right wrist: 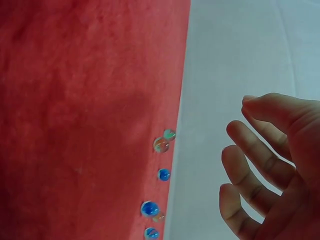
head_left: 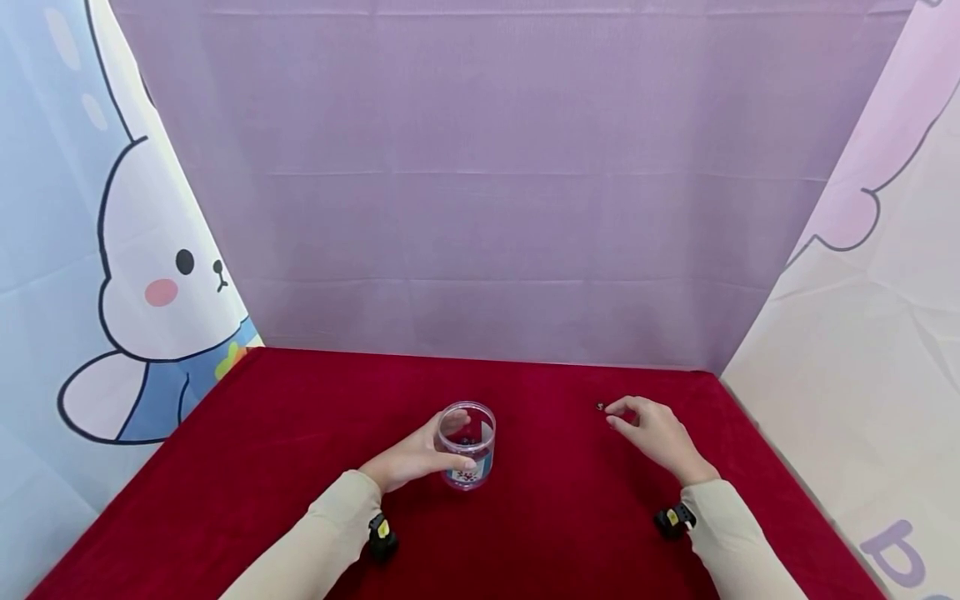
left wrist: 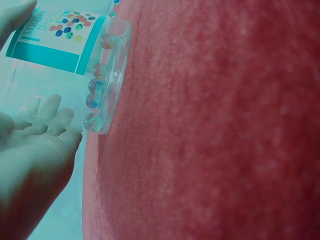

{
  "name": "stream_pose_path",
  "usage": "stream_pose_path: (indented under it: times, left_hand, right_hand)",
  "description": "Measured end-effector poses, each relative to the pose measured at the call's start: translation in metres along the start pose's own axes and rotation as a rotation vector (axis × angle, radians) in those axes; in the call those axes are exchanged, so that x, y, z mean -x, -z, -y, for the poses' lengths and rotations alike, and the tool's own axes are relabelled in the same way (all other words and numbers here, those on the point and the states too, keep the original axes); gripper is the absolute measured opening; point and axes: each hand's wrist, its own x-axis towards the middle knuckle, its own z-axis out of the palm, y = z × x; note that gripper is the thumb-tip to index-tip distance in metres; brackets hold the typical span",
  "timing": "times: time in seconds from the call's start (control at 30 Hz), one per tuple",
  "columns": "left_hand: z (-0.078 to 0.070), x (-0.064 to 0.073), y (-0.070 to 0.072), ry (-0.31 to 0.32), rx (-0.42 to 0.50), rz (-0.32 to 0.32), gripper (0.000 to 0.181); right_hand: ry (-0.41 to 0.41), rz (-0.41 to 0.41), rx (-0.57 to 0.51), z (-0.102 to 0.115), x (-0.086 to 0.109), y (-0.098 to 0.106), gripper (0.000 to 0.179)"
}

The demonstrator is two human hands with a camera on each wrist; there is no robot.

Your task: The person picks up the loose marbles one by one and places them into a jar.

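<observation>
A clear plastic jar with no lid on top stands upright on the red cloth. My left hand grips its side, thumb on the near side and fingers round the back. In the left wrist view several glass marbles lie at the jar's bottom, under a label with coloured dots. My right hand hovers above the cloth at the right, its fingers loosely bent and nothing seen between them. A small dark marble lies just beyond its fingertips. Several blue, green and orange marbles show in the right wrist view.
Red cloth covers the table. A plain purple curtain hangs behind it. Printed sheets stand at both sides, the left one with a cartoon rabbit. Each wrist carries a small black camera.
</observation>
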Motion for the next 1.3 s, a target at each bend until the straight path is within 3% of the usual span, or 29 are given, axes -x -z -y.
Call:
stream_pose_path:
  times: [0.53,1.3]
  left_hand:
    - [-0.002,0.000,0.001,0.006,-0.007,0.001,0.093]
    - [-0.003,0.002,0.000,-0.002,0.003,0.003,0.090]
  right_hand:
    - [-0.100,0.065,0.032,-0.019,-0.008,-0.005,0.018]
    - [-0.196,0.190,0.090,-0.020,-0.018,-0.009,0.021]
